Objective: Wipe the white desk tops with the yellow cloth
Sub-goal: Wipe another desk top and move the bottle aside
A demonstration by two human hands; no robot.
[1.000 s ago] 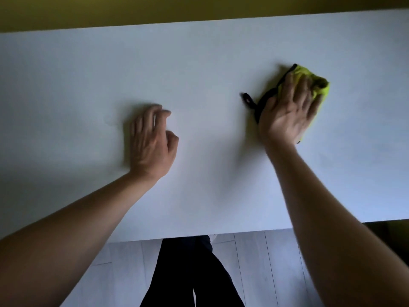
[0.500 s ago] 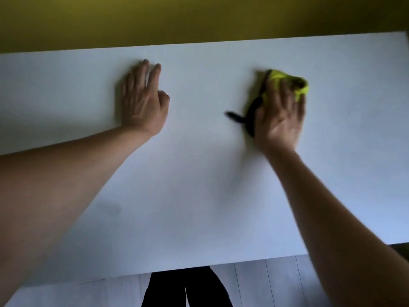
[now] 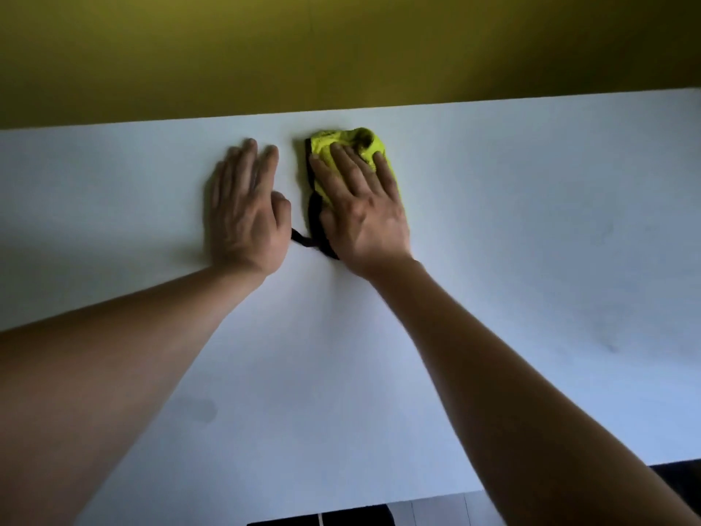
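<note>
Olive-yellow wall [image 3: 341,51] behind, dim light, pale plank floor [image 3: 436,510] along the bottom edge

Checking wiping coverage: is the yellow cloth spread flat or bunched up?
Bunched up: the yellow cloth sits crumpled under the right hand, with folds humped past the fingertips.

Hands: two. Left hand [image 3: 246,214] flat on counter, right hand [image 3: 364,210] flat on cloth.
Forearms: two, both bare.
Yellow cloth [image 3: 352,146]: one, bunched under right hand's fingers [image 3: 343,161].
Black edging strip on cloth [image 3: 313,218]: one, with one loose black tail [image 3: 301,240] lying between hands.
White counter [image 3: 531,260]: one.
Faint dark smudges on counter: one near left forearm [image 3: 203,411], one at right [image 3: 611,349].
Yellow wall [image 3: 341,51]: one.
</note>
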